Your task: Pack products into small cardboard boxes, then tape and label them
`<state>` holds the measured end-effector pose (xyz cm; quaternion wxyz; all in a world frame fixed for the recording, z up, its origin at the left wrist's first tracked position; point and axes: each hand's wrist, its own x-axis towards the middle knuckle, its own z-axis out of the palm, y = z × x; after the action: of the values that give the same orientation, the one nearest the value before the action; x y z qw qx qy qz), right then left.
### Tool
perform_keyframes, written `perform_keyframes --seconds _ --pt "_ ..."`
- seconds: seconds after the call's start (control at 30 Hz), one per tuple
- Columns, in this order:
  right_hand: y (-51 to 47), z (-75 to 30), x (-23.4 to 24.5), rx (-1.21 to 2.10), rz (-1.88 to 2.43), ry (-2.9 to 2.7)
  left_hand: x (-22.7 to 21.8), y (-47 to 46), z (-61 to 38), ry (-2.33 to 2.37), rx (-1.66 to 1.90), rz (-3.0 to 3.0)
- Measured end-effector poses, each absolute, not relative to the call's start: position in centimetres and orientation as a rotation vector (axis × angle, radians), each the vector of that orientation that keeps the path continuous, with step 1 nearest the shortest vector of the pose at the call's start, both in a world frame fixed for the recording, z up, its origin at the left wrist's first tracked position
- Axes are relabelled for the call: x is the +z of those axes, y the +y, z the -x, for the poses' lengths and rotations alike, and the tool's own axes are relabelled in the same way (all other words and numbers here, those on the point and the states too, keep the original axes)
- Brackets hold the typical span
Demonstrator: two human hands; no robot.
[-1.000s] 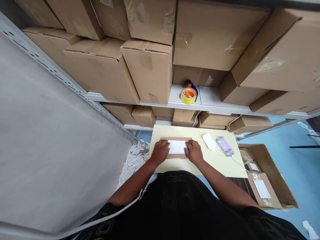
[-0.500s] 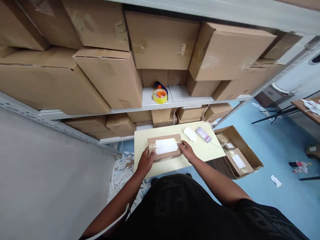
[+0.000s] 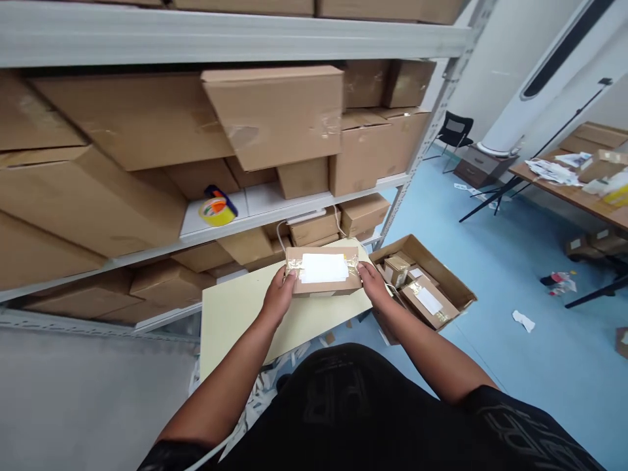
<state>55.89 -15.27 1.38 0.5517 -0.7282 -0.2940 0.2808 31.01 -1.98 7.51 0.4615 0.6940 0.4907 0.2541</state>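
A small brown cardboard parcel (image 3: 343, 282) with a white label on top and clear tape at both ends is lifted above the pale yellow table (image 3: 235, 320). My left hand (image 3: 279, 297) grips its left end. My right hand (image 3: 371, 284) grips its right end. The parcel hangs over the table's far right corner, close to an open carton (image 3: 456, 291) on the floor that holds several similar labelled parcels.
Metal shelving (image 3: 235, 39) packed with large cardboard boxes stands straight ahead. A yellow tape roll (image 3: 216, 209) lies on the middle shelf. A grey panel (image 3: 73, 405) is at lower left. Blue floor with scraps, a chair (image 3: 454, 127) and a wooden table (image 3: 579, 193) lie to the right.
Both hands have lifted the parcel off the table and carried it to the right, toward the open carton. My view has swung right and upward.
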Motion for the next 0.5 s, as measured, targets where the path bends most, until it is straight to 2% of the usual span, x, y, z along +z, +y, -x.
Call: perform_keyframes --seconds 0.17,0.33,0.5 --pt "-20.3 -65.5 2.1 0.531 1.748 -0.566 8.3 -5.0 -42.4 1.041 0.598 -1.779" --pt "-24.9 -72.0 2.6 0.436 1.758 -0.394 8.8 -6.4 -51.6 0.933 0.418 -1.834" --pt "-28.8 -75.4 0.2 0.326 1.845 -0.309 8.1 -5.5 -59.6 0.810 0.220 -1.921"
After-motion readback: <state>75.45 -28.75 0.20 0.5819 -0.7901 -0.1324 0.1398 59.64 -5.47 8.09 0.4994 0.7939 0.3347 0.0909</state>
